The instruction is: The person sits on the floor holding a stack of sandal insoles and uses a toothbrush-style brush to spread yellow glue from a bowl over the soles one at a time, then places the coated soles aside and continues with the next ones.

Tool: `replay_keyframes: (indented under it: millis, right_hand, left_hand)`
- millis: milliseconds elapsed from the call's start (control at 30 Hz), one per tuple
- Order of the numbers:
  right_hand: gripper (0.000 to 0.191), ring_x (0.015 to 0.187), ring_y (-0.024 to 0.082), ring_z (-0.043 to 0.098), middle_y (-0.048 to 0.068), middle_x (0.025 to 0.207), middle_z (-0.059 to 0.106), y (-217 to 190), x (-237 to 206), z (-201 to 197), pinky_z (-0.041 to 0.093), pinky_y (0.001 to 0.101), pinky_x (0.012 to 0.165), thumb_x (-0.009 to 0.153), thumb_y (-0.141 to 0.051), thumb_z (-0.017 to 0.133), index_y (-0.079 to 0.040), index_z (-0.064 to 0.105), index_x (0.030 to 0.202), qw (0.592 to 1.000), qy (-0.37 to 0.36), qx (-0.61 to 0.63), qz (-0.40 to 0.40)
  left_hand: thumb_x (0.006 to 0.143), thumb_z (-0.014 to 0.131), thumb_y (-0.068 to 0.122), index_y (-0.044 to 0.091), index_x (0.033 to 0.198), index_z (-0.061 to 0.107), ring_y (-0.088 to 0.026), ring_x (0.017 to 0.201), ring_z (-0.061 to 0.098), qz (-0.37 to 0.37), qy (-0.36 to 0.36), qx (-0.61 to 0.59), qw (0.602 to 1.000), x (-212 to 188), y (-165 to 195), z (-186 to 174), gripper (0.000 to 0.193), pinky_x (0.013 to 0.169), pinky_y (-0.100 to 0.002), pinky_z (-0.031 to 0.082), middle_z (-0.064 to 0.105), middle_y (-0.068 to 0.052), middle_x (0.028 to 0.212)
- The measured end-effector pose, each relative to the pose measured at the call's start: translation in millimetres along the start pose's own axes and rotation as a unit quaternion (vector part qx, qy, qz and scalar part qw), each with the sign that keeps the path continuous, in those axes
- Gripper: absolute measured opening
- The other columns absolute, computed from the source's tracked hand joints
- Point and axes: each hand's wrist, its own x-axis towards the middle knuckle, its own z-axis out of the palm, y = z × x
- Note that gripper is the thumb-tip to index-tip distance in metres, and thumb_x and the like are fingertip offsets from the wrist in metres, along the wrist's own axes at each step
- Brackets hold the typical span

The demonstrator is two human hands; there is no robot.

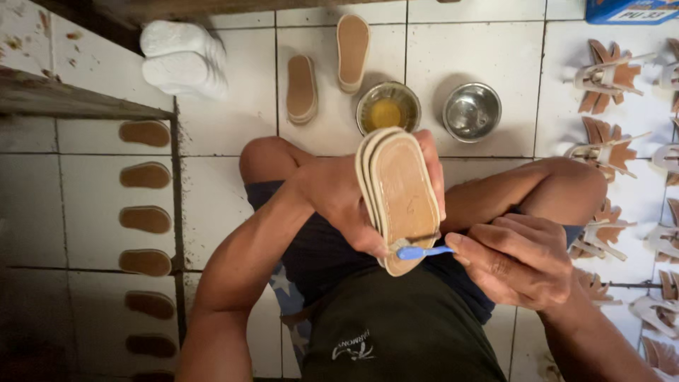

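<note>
My left hand (343,201) grips a small stack of tan shoe soles (402,194) with pale rims, held upright over my lap. A blue-handled brush (422,251) is pinched in my right hand (520,260), and its head touches the lower end of the front sole. Just beyond the soles, on the white tiled floor (226,127), stands a metal bowl of yellow glue (387,108), with an empty metal bowl (472,111) to its right.
Two more soles (302,89) (353,51) lie on the floor ahead. A column of several brown soles (145,219) lies at the left. White soles (184,60) are stacked at top left. Sandal uppers (608,74) with straps cover the right side.
</note>
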Motion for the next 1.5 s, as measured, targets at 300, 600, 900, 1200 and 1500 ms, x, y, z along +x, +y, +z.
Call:
replay_keyframes:
  millis: [300,600,900,1200,1500]
  right_hand:
    - [0.032,0.053,0.016,0.055,0.01,0.081,0.064,-2.8,-40.8,0.9,0.04,0.0323,0.046,0.075,0.0,0.077,0.005,0.074,0.106,0.999,-0.043,0.002,0.017]
    - [0.028,0.074,0.017,0.069,0.012,0.1,0.071,-34.4,-47.1,-11.4,0.054,0.0259,0.063,0.095,0.003,0.074,0.001,0.072,0.122,0.949,0.108,-0.022,0.297]
    - [0.031,0.084,0.021,0.07,0.015,0.099,0.07,-50.7,11.2,-18.6,0.055,0.0279,0.073,0.085,0.009,0.074,0.004,0.071,0.115,0.941,0.114,-0.059,0.312]
    - [0.017,0.073,0.031,0.069,0.021,0.102,0.072,-48.0,17.8,-26.8,0.057,0.0404,0.057,0.083,0.008,0.074,0.0,0.063,0.094,0.976,0.039,-0.213,0.019]
    - [0.022,0.072,0.031,0.068,0.023,0.094,0.071,-45.5,20.4,-18.1,0.055,0.035,0.058,0.08,0.017,0.074,0.008,0.063,0.097,0.967,0.09,-0.211,0.108]
  left_hand:
    - [0.086,0.085,0.009,0.003,0.14,0.041,-0.019,0.11,0.076,-0.033,-0.012,-0.03,0.999,-2.6,-20.8,-6.2,0.069,0.09,-0.033,0.07,0.07,-0.013,0.124]
    - [0.091,0.083,0.01,0.004,0.141,0.045,-0.022,0.119,0.066,0.195,0.273,0.243,0.91,5.3,-14.6,36.2,0.063,0.1,-0.039,0.063,0.056,-0.011,0.131]
    - [0.085,0.082,0.001,-0.005,0.129,0.053,-0.028,0.13,0.051,0.375,0.381,0.51,0.674,19.1,-36.4,89.6,0.053,0.114,-0.048,0.053,0.033,-0.009,0.132]
    - [0.085,0.081,0.0,-0.009,0.132,0.038,-0.029,0.13,0.049,0.412,0.401,0.467,0.672,25.5,-69.8,92.8,0.065,0.115,-0.051,0.05,0.026,-0.008,0.127]
    - [0.084,0.081,0.0,-0.002,0.128,0.038,-0.034,0.129,0.057,0.422,0.425,0.442,0.668,37.2,-67.4,88.6,0.062,0.112,-0.056,0.053,0.043,-0.02,0.13]
